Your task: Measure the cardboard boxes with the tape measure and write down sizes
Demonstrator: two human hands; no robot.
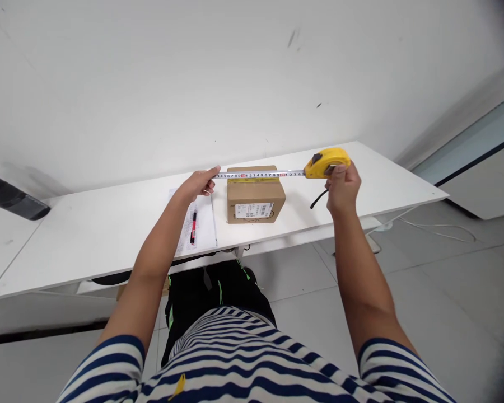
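Note:
A brown cardboard box with a white shipping label on its front stands on the white table. Across its top runs the pulled-out blade of a tape measure. My right hand is wrapped around the yellow case, to the right of the box, with its black strap hanging down. To the left of the box, my left hand pinches the blade near its end; the very tip is hidden by the fingers.
Below my left hand lie sheets of paper with a red and black marker on them. A dark object leans in at the far left. The wall rises behind the table, and a cable trails on the floor at right.

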